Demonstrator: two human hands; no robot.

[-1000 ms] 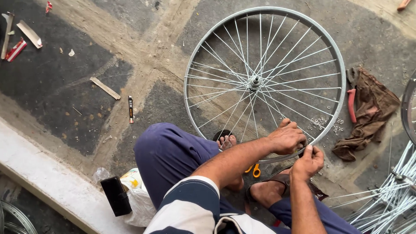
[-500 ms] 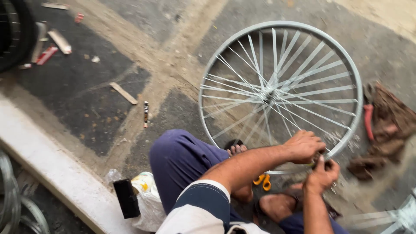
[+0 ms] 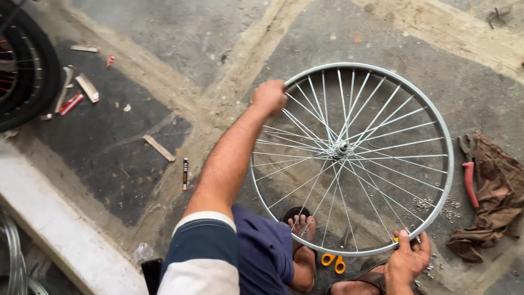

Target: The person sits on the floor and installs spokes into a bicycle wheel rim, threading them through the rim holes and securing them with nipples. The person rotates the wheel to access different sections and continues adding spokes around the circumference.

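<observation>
At the far left edge a black tyre [image 3: 22, 82] on a wheel cuts into view, and near it, low in the left corner, thin metal rims [image 3: 13, 262] curl beside a pale concrete curb [image 3: 60, 229] that runs diagonally along the near left. Beyond the curb the dark floor [image 3: 125, 131] carries small scraps: a red-handled tool [image 3: 71, 104], a flat wooden sliver [image 3: 159, 148] and a small dark tool [image 3: 185, 173], all well apart from each other with bare floor between them. A sandy strip crosses the floor from the far middle down toward the person's blue-clad knee [image 3: 262, 251].

The left hand [image 3: 269, 96] is closed around the far left edge of the silver spoked wheel [image 3: 349, 158], which stands tilted on the floor in the middle of the scene, its hub [image 3: 341, 148] at the centre. A sandalled foot [image 3: 303, 229] shows through the near spokes, with orange-handled scissors [image 3: 333, 262] just beside it under the rim. The right hand [image 3: 408, 259] grips the near right edge of the rim, fingers curled about it. Small metal nipples [image 3: 436, 206] lie scattered just inside and outside that edge.

To the right, red-handled pliers [image 3: 468, 169] lie beside a crumpled brown rag [image 3: 494, 202], close to the rim. Far of the wheel the floor lies open.
</observation>
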